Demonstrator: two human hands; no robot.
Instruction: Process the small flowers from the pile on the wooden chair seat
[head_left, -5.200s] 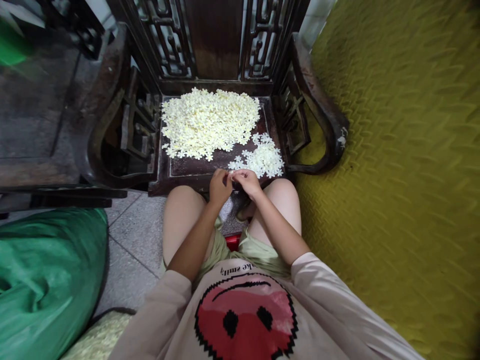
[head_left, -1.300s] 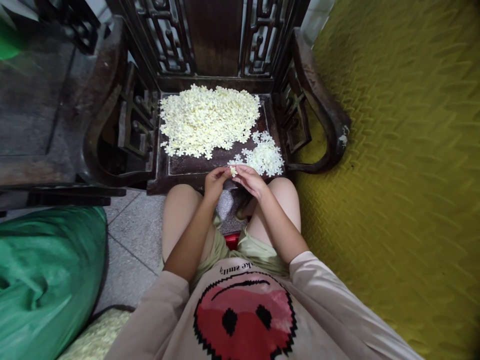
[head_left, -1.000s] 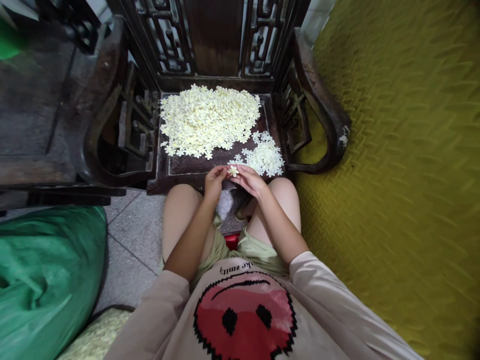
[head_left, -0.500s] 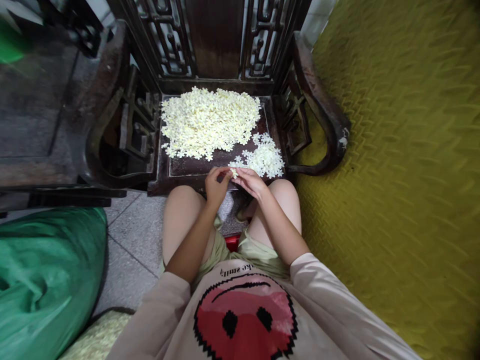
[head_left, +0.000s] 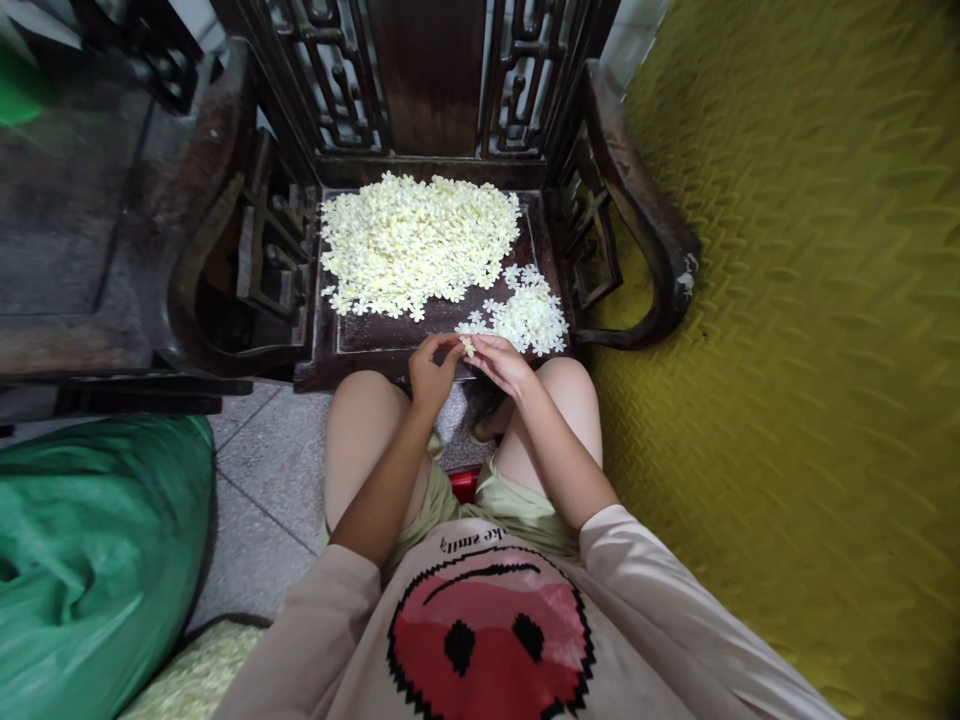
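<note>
A small pale-yellow flower (head_left: 468,346) is pinched between my two hands, just above the front edge of the dark wooden chair seat (head_left: 375,337). My left hand (head_left: 435,365) has its thumb and forefinger closed at the flower's left side. From the right, the fingers of my right hand (head_left: 501,360) close on the same flower. Behind them, a broad heap of cream flowers (head_left: 420,245) covers most of the seat. A smaller heap of whiter flowers (head_left: 531,315) lies at the seat's front right corner, close beyond my right hand.
Curved armrests (head_left: 656,250) flank the seat, and a carved chair back (head_left: 431,80) rises behind it. A green bag (head_left: 97,540) bulges at lower left, near a container of pale flowers (head_left: 199,675). Yellow textured material (head_left: 787,400) fills the right side.
Both hands hold nearly the same position with the flower between them. Only a very slight shift of the whole view shows.
</note>
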